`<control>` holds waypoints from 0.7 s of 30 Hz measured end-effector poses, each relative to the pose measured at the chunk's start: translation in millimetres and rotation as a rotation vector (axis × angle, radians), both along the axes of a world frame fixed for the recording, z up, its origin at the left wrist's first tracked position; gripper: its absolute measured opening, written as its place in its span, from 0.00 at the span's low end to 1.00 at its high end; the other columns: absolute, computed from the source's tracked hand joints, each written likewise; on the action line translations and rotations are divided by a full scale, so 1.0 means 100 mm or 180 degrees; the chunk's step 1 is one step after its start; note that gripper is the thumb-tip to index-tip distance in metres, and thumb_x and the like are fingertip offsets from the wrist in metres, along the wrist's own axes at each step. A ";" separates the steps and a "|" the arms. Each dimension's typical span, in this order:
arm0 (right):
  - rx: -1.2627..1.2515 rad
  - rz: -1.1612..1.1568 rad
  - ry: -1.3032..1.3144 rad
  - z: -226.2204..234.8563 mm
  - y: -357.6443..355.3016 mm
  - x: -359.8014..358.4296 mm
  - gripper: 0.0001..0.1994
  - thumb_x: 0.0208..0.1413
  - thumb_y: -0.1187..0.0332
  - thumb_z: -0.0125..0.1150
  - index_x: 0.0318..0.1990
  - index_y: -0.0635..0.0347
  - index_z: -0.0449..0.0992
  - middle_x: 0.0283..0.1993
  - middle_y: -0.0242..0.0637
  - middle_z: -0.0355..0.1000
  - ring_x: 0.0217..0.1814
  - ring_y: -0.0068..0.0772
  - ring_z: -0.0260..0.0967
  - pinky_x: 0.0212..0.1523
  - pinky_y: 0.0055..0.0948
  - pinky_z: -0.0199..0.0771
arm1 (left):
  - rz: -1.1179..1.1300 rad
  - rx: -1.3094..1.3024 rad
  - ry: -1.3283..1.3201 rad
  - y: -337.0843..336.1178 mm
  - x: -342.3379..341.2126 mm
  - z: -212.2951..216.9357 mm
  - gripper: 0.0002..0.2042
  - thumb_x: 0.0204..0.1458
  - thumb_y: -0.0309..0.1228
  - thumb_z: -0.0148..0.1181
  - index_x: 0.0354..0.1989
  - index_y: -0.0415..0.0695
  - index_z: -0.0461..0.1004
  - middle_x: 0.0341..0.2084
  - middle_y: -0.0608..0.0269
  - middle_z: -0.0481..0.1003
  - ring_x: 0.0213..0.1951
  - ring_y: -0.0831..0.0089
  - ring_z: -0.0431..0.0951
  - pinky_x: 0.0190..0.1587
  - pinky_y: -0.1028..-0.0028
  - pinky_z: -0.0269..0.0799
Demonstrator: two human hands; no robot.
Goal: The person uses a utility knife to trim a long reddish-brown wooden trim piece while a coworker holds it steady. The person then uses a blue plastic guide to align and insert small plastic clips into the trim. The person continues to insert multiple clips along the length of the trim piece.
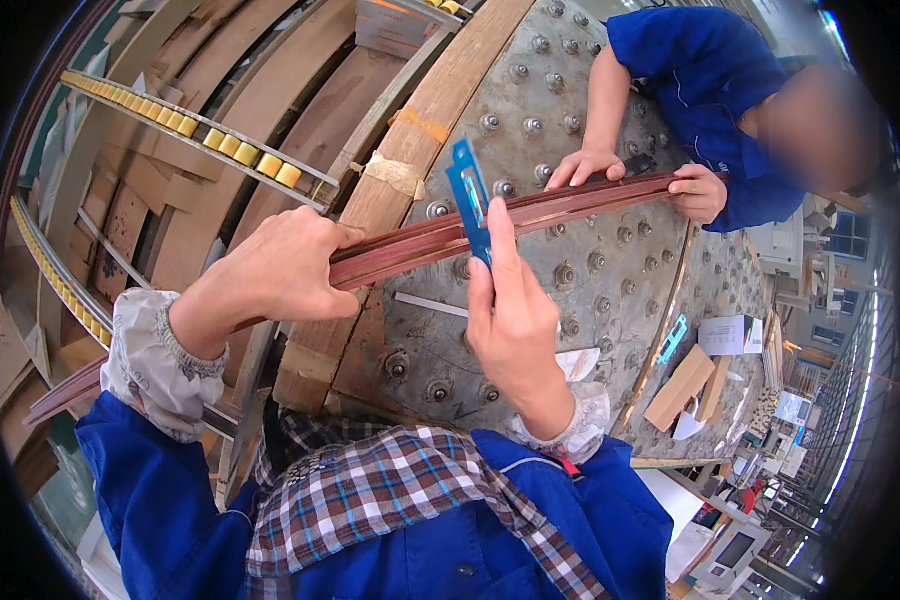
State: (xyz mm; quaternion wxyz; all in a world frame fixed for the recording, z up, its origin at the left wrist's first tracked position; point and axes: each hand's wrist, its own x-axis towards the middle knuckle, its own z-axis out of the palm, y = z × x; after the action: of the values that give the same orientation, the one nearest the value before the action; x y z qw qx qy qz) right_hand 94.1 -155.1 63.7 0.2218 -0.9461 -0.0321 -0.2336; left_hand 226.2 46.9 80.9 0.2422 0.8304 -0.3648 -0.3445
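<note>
My left hand (pixel 270 270) is closed around a bundle of long, dark red wood-like strips (pixel 400 250). The strips slant from behind my left forearm up to the far right. In my right hand (pixel 520 330) is a narrow blue rectangular piece (pixel 471 200) with a pale slot along its middle, pinched between thumb and fingers. It stands tilted against or just over the strips; whether it touches them I cannot tell. At the far end, a co-worker's one hand (pixel 700 194) grips the bundle, and the other hand (pixel 583 168) lies beside it.
Beneath the strips is a grey metal table (pixel 440 340) studded with ball rollers and edged by a wooden beam (pixel 370 200). A similar blue piece (pixel 673 340), cardboard pieces (pixel 678 388) and a white box (pixel 730 335) lie right. Yellow roller rails (pixel 185 122) cross stacked boards on the left.
</note>
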 end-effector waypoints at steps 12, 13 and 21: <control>-0.1542 0.0992 0.0620 0.80 -0.81 -0.03 0.18 0.41 0.72 0.61 0.44 0.49 0.80 0.33 0.26 0.74 0.32 0.27 0.70 0.31 0.28 0.67 | 0.0046 -0.0640 -0.1429 -0.29 -0.20 -0.07 0.19 0.41 0.41 0.70 0.39 0.42 0.79 0.29 0.58 0.77 0.28 0.56 0.79 0.30 0.63 0.75; -0.1646 0.1096 0.0710 0.84 -0.83 0.02 0.18 0.41 0.71 0.61 0.44 0.49 0.80 0.32 0.27 0.73 0.33 0.28 0.70 0.32 0.28 0.67 | 0.0074 -0.0669 -0.1488 -0.35 -0.24 -0.07 0.19 0.42 0.42 0.71 0.39 0.42 0.79 0.27 0.58 0.76 0.27 0.56 0.79 0.30 0.63 0.74; -0.2314 0.1119 0.1208 1.18 -0.74 0.18 0.16 0.40 0.70 0.61 0.42 0.52 0.79 0.33 0.32 0.70 0.34 0.31 0.69 0.32 0.30 0.67 | 0.0518 -0.1070 -0.1739 -0.56 -0.36 -0.11 0.17 0.42 0.41 0.72 0.37 0.44 0.79 0.23 0.61 0.75 0.24 0.62 0.78 0.25 0.67 0.72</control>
State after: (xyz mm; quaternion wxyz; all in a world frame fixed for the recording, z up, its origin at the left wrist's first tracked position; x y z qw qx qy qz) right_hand 112.2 -228.7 181.5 -0.0869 -0.9689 -0.2313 0.0119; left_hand 189.8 -8.9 70.1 0.2958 0.8669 -0.4005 -0.0235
